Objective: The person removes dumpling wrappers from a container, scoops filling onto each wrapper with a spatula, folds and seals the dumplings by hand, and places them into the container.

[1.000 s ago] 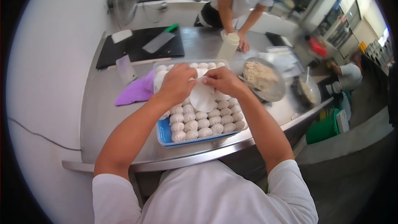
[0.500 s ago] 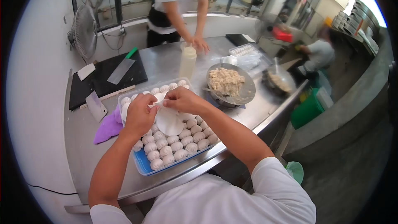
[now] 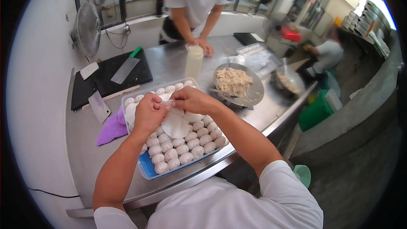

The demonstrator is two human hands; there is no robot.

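Above a tray of pleated dumplings, my left hand and my right hand meet with thumbs and fingers pinched together. Between them they grip the edge of a thin white dough wrapper, partly hidden by the fingers. Just below, round white wrappers lie loosely over the dumplings. Rows of dumplings fill much of the clear plastic tray, whose bottom looks blue at the near left corner.
A pan of filling stands right of the tray, a squeeze bottle behind it. A green-handled cleaver lies on a black board; a scraper and purple cloth are at left. A co-worker leans on the table opposite.
My fingers have shifted slightly along the wrapper, still pinching it. The co-worker opposite has leaned further over the table. The view has moved a little.
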